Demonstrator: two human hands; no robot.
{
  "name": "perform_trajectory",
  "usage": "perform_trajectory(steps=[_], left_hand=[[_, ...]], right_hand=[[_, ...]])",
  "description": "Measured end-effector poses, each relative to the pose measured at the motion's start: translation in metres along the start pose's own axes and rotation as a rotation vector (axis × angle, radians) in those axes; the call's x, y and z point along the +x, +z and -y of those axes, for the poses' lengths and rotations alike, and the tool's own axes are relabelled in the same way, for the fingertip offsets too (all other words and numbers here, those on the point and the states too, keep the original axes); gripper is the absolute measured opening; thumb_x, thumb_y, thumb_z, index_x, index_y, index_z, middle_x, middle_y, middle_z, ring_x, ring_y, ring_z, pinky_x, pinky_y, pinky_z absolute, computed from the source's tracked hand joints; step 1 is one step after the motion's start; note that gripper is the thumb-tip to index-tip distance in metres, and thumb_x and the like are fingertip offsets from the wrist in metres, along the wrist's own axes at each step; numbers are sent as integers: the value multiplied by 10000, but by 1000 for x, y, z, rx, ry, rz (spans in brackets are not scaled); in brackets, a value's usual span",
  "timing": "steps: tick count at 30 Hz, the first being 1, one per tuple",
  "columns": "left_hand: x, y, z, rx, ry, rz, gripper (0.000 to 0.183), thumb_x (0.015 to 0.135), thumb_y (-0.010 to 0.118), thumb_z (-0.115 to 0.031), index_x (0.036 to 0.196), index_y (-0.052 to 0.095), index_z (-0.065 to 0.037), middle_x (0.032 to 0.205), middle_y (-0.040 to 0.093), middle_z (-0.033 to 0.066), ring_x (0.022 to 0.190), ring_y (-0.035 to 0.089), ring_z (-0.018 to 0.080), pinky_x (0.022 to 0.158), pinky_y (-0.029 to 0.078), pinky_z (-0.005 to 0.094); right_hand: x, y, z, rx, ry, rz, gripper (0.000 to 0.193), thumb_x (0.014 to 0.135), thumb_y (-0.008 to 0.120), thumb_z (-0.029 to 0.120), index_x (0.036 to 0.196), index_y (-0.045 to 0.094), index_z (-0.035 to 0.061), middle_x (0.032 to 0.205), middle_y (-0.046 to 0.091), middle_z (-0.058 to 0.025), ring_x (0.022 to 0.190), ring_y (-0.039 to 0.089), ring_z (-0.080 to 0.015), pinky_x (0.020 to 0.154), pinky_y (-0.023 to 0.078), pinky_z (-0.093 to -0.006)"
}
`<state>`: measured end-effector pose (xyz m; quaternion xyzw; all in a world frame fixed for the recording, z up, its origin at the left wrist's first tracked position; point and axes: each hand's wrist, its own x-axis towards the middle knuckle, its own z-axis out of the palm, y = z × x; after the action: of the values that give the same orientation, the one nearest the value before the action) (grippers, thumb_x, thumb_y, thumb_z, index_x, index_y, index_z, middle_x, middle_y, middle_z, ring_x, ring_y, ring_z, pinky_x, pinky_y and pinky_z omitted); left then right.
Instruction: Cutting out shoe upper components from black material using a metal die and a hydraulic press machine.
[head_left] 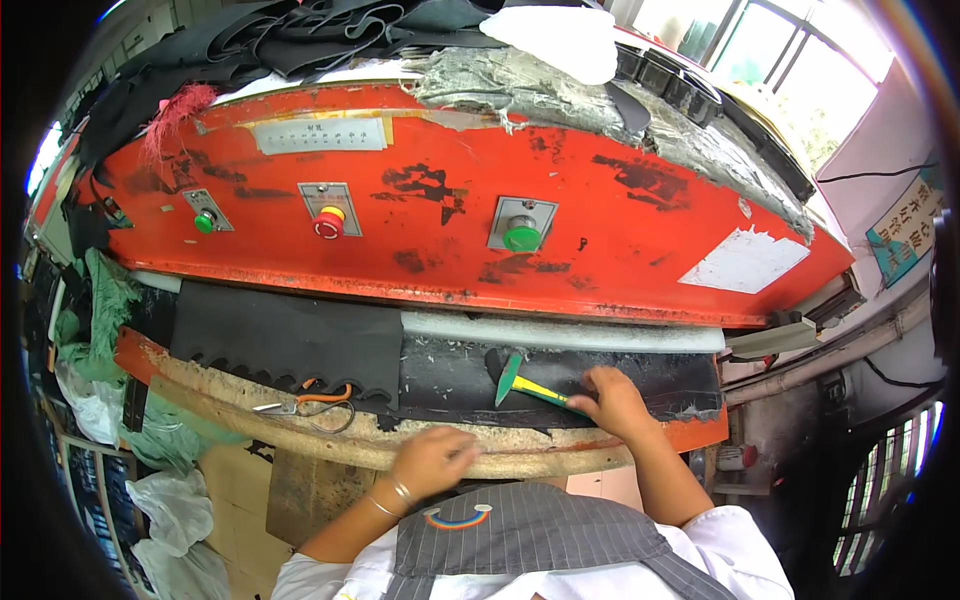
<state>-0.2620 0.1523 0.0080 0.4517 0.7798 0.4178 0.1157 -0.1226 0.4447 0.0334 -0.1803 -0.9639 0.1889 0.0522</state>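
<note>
A hammer (pixel 527 387) with a green head and a yellow and dark handle lies across the black worn surface of the bench. My right hand (pixel 614 402) is closed around the end of its handle. In front of the bench's near edge is my left hand (pixel 432 462), with a bracelet at the wrist. Its fingers are curled in, and whether anything is between them is hidden. Orange-handled scissors (pixel 318 399) rest left of centre, partly on a dark grey sheet (pixel 285 335) with a scalloped near edge.
A red machine beam (pixel 400 240) spans the far side, bearing green buttons (pixel 521 234) and a red stop button (pixel 328 223). Black sheets (pixel 260 45) are heaped on top. A pale bar (pixel 560 332) runs below the beam. Plastic bags (pixel 172 510) stand at lower left.
</note>
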Motion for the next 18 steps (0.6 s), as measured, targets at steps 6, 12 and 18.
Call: perform_trajectory(steps=[6, 12, 18], left_hand=[[-9, 34, -31, 231, 31, 77, 228, 785, 662, -317, 831, 705, -97, 827, 607, 67, 840, 592, 255, 720, 509, 377], [-7, 59, -32, 282, -27, -115, 233, 729, 715, -313, 749, 691, -82, 765, 579, 73, 803, 574, 272, 690, 493, 381], [-31, 75, -11, 324, -52, -110, 275, 721, 695, -360, 678, 705, -88, 719, 601, 82, 766, 589, 273, 699, 496, 382]], right_hand=[[-44, 24, -19, -115, 58, 22, 537, 670, 769, 431, 1007, 625, 38, 969, 578, -154, 962, 535, -340, 841, 447, -412], [-51, 29, -23, -77, 132, -36, 443, 731, 735, 408, 939, 598, 41, 942, 582, -134, 950, 567, -325, 797, 471, -420], [-89, 25, -36, 175, 158, -70, 361, 818, 686, 351, 916, 602, 13, 898, 609, -157, 850, 599, -329, 740, 475, -391]])
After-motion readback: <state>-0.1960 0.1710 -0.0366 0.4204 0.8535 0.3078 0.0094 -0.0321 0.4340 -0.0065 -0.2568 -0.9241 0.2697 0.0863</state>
